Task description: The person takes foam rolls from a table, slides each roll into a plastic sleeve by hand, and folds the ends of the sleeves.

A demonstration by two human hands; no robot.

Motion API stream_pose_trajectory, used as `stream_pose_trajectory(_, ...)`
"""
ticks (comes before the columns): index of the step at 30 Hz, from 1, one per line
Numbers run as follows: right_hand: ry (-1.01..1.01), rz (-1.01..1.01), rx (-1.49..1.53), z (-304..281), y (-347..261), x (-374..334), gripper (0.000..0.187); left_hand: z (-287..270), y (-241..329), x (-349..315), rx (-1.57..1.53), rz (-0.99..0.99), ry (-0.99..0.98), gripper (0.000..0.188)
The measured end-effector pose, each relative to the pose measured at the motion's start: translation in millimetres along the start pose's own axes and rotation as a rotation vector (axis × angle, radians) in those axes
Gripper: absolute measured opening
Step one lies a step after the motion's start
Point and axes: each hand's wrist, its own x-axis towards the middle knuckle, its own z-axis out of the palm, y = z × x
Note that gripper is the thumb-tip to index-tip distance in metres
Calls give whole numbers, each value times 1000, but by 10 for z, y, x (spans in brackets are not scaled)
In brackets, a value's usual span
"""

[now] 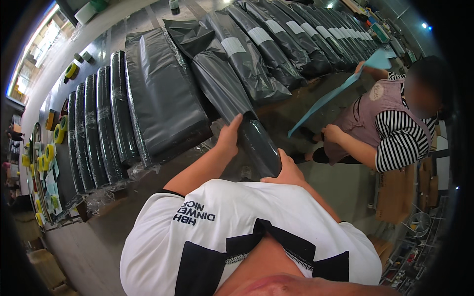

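A dark roll wrapped in shiny clear film (260,148) sticks out of the mouth of a grey plastic bag (217,74), its far part inside. My left hand (228,135) grips the bag by its mouth, thumb on top and fingers hidden beneath. At the roll's near end, my right hand (287,168) is closed around its side and end. A flat stack of grey plastic bags (165,93) lies left of the bag I hold. Further left, several film-wrapped dark rolls (103,118) lie side by side on the table.
Bagged rolls with white labels (259,35) line the table to the right. Yellow tape rolls (59,133) sit along its left. At the right, a co-worker in a striped top and mauve apron (365,106) holds a light blue sheet (326,96). Cardboard boxes (395,195) stand behind.
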Motion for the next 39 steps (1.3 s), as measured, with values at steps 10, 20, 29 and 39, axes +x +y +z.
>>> stream_pose_trajectory(10,-132,-263,622,-61,68,333,83,486,64,-802,220,132,9,72)
stream_pose_trajectory(20,-27,-214,350,21,-378,565,88,288,-174,-1001,172,151,-14,59)
stream_pose_trajectory(29,-451,-58,885,169,70,473,64,-386,-344,-190,-147,92,-97,60)
stream_pose_trajectory(39,-5,-288,1203,776,-190,1114,24,-82,-165,-530,270,89,105,67)
